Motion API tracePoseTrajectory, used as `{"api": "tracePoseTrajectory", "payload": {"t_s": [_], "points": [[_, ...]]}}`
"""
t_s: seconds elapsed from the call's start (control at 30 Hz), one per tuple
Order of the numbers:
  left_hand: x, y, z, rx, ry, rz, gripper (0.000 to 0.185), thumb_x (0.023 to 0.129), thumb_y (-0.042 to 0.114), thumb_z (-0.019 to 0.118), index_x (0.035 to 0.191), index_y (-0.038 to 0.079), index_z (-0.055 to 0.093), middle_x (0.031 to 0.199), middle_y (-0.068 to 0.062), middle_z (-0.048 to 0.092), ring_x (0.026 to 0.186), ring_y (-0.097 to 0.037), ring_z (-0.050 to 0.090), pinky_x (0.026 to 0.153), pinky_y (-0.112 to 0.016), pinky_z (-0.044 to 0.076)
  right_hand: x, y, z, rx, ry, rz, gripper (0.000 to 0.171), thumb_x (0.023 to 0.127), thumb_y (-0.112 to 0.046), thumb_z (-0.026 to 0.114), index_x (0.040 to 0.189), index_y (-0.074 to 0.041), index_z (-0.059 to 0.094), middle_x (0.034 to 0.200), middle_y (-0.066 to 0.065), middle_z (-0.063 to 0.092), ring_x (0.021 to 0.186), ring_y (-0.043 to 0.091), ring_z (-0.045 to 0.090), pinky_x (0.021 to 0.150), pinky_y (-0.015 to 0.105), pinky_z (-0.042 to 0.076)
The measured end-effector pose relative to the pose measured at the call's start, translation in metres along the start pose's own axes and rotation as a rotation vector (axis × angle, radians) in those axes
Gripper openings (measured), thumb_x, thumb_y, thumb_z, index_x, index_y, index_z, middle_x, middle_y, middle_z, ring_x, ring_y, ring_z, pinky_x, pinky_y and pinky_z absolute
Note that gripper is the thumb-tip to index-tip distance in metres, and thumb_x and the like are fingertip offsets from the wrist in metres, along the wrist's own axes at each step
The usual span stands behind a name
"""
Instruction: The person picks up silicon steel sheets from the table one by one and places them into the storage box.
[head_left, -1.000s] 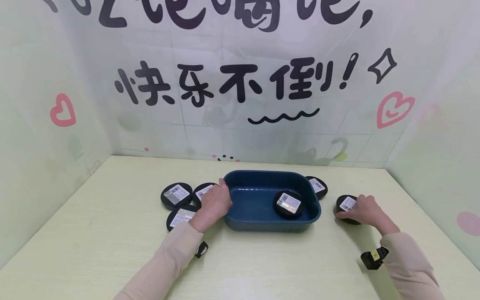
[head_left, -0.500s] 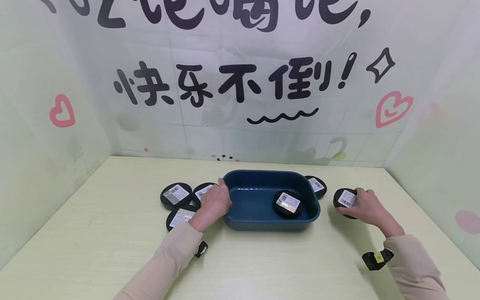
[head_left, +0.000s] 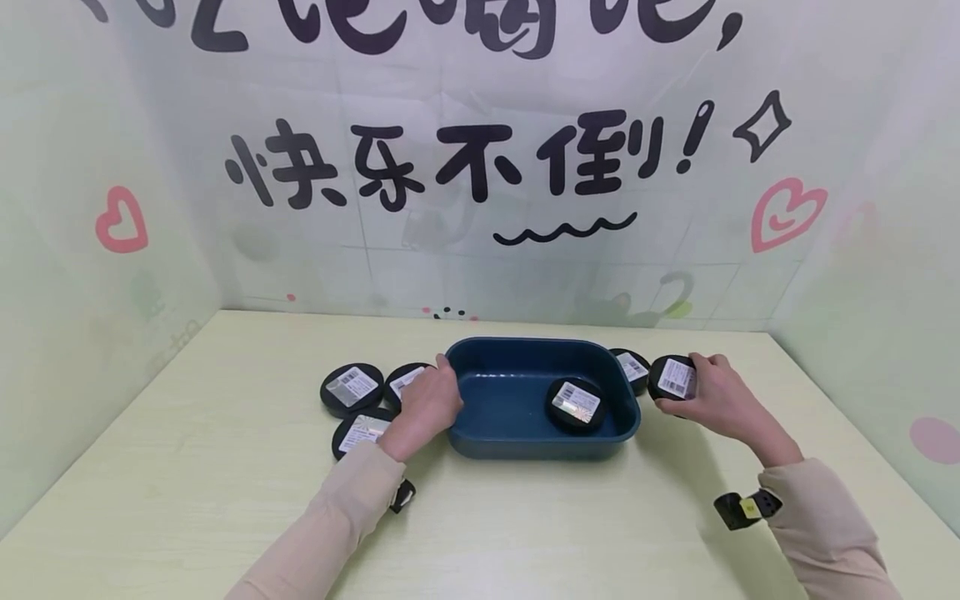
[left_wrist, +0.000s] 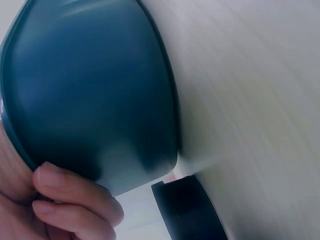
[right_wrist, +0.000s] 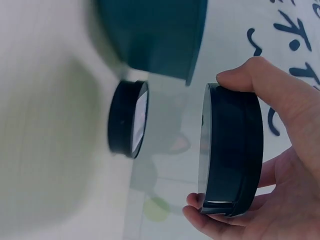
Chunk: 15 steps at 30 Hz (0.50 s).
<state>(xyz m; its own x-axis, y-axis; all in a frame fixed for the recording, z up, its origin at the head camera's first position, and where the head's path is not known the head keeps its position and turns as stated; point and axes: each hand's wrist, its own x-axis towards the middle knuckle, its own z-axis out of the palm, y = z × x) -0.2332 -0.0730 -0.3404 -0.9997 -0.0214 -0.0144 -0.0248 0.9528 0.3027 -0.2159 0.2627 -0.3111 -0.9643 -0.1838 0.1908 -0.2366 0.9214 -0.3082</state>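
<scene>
My left hand (head_left: 429, 408) grips the left rim of a blue plastic bin (head_left: 517, 451); in the left wrist view its fingers curl over the bin's edge (left_wrist: 100, 187). A flat round black container with a white label (head_left: 672, 379) is pinched in my right hand (head_left: 726, 398), raised over the table to the right of the bin. The right wrist view shows the thumb on one side of this container (right_wrist: 234, 150) and fingers on the other. One similar labelled container (head_left: 574, 406) lies inside the bin, at its right end.
Another black container (head_left: 631, 367) stands at the bin's right back corner, partly behind the held one. Several more, among them a back left container (head_left: 351, 389) and a nearer one (head_left: 362, 432), sit left of the bin. Printed walls enclose the pale table (head_left: 187, 467).
My right hand has lifted the round black container off the table and carried it left and back, toward the bin. The left hand has stayed on the bin's rim.
</scene>
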Motion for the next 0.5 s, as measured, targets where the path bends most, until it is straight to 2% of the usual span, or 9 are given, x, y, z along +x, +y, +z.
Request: {"api": "tracePoseTrajectory", "payload": {"t_s": [0.23,0.5], "points": [[0.000,0.000,0.000,0.000,-0.006,-0.005,0.064,0.082,0.017,0.059,0.133,-0.009,0.030,0.101,-0.024,0.058,0.078,-0.028,0.058,0.060,-0.041,0.047,0.005,-0.016,-0.004,0.003,-0.016,-0.037,0.077,0.068,-0.028,0.072,0.117,0.021,0.037,0.098,0.033,0.044,0.076,0.032,0.046,0.060,0.035,0.040],[0.000,0.001,0.000,0.001,-0.006,-0.007,0.064,0.082,0.017,0.059,0.133,-0.009,0.030,0.103,-0.024,0.058,0.081,-0.029,0.058,0.061,-0.042,0.048,0.010,-0.033,-0.005,0.012,-0.053,-0.043,0.081,0.069,-0.029,0.072,0.121,0.020,0.034,0.106,0.035,0.041,0.081,0.035,0.047,0.068,0.042,0.043]]}}
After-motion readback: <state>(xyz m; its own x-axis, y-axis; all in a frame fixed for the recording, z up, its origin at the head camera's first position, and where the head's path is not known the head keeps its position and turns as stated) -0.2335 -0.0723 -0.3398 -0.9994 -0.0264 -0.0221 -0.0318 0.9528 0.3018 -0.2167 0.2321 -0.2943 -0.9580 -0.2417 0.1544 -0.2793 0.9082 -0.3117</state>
